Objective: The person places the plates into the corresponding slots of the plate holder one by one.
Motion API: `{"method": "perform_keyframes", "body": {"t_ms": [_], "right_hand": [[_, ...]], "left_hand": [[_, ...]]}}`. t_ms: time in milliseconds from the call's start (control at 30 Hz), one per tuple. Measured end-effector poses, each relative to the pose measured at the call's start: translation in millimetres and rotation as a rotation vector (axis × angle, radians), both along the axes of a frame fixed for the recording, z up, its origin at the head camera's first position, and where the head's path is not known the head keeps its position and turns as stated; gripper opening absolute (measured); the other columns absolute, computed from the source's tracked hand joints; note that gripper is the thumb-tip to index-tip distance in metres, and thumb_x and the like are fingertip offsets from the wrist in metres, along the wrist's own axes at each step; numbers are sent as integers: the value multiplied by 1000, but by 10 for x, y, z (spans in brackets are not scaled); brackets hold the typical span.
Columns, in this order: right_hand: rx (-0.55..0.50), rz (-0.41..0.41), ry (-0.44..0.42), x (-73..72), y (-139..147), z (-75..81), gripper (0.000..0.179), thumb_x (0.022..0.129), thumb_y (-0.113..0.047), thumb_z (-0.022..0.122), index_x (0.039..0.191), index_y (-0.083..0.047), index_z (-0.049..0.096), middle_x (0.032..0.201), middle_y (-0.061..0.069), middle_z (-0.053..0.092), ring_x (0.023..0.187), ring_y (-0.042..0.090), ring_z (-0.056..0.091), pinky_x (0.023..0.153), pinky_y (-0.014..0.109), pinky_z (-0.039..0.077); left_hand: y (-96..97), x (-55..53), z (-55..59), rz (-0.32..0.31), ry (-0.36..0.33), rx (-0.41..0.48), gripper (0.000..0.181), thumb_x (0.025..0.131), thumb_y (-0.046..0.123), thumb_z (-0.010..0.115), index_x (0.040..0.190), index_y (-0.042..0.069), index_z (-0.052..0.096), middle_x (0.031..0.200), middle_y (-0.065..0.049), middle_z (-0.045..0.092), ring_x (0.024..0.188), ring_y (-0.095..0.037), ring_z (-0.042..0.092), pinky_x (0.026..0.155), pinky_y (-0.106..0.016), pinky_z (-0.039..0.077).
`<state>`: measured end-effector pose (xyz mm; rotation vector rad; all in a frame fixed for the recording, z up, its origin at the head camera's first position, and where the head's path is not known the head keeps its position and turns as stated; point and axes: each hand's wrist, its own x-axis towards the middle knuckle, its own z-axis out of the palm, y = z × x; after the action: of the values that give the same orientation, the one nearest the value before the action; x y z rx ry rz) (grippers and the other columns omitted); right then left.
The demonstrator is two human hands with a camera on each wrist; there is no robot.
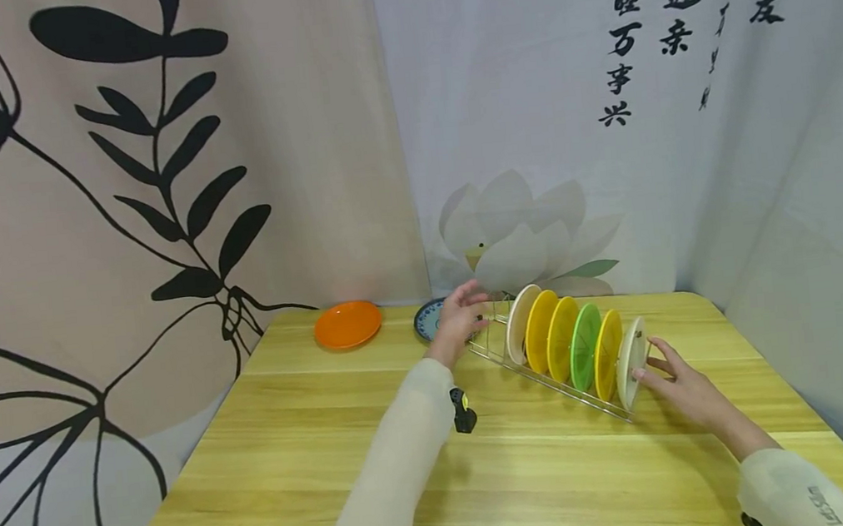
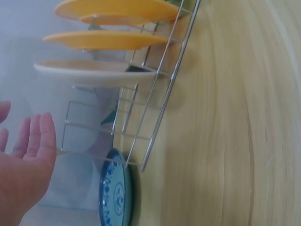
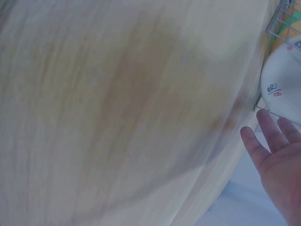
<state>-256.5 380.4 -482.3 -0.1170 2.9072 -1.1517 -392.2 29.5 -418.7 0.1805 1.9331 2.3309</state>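
A wire dish rack point(image 1: 552, 381) holds several plates on edge: a cream plate point(image 1: 521, 321), yellow plates point(image 1: 540, 329), a green plate point(image 1: 585, 345) and a white plate point(image 1: 632, 361) at the right end. By the rack's left end is my left hand point(image 1: 460, 318), its fingers extended and holding nothing; in the left wrist view it stands apart from the wires. My right hand point(image 1: 681, 386) is at the right end, beside the white plate, fingers spread. Whether its fingertips touch the plate or the rack, I cannot tell.
An orange plate point(image 1: 347, 325) lies at the table's back left. Partly behind my left hand is a blue patterned plate point(image 1: 429, 319), just off the rack's left end. The wooden table point(image 1: 296, 458) backs onto printed curtains point(image 1: 320, 138).
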Motion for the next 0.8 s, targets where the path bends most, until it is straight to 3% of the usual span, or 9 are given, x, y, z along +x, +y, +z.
{"method": "perform_keyframes", "body": {"t_ms": [167, 367, 567, 800], "right_hand": [[7, 3, 1, -8, 5, -8, 83, 102, -52, 45, 159, -9, 2, 149, 36, 32, 128, 63, 33, 93, 79, 30], [20, 1, 1, -17, 10, -19, 83, 102, -52, 44, 159, -8, 1, 149, 35, 32, 128, 63, 33, 93, 79, 30], [21, -1, -6, -16, 10, -17, 84, 102, -53, 44, 159, -9, 1, 150, 35, 31, 128, 63, 33, 92, 79, 31], [17, 0, 0, -13, 9, -19, 84, 102, -52, 44, 159, -9, 0, 150, 35, 31, 128, 63, 34, 92, 79, 31]], "left_hand": [[-124, -3, 24, 25, -27, 7, 56, 95, -3, 60, 147, 9, 46, 129, -17, 59, 120, -34, 56, 94, -44, 53], [-311, -53, -65, 73, -47, 37, 56, 96, 2, 60, 149, 12, 45, 131, -14, 57, 122, -34, 55, 98, -48, 50], [-485, -104, -194, 184, -67, 74, 54, 93, 1, 63, 145, 10, 49, 126, -15, 57, 106, -28, 60, 98, -47, 50], [-667, -42, -330, 307, -92, 84, 58, 92, 6, 64, 147, 7, 45, 116, -16, 59, 105, -28, 55, 98, -50, 49]]}}
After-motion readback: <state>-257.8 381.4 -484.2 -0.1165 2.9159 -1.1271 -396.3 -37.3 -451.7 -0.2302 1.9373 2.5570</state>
